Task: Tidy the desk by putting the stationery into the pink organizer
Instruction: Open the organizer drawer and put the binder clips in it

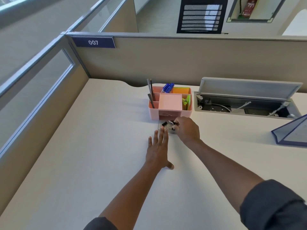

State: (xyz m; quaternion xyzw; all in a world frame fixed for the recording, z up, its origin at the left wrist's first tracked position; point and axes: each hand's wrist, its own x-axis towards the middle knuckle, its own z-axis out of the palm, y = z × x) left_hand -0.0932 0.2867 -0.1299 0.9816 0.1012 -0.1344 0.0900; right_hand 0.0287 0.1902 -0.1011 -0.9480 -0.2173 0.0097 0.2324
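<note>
The pink organizer [169, 103] stands at the back of the white desk [83, 163]. It holds pencils [150, 90], blue pens [168, 87], orange and green sticky notes [181, 90] and a green item [186, 102]. Its small clear drawer [160, 126] is pulled out in front, with black binder clips [165, 124] inside. My right hand [186, 128] hovers over the drawer, fingers pinched on a binder clip. My left hand [157, 150] lies flat on the desk, fingers spread, its fingertips touching the drawer's front edge.
An open cable hatch [245, 103] with sockets and wires lies to the organizer's right. A blue-framed sign stand [292, 131] sits at the desk's right edge. Grey partition walls [166, 60] close the back and left. A black mesh chair [201, 15] stands beyond.
</note>
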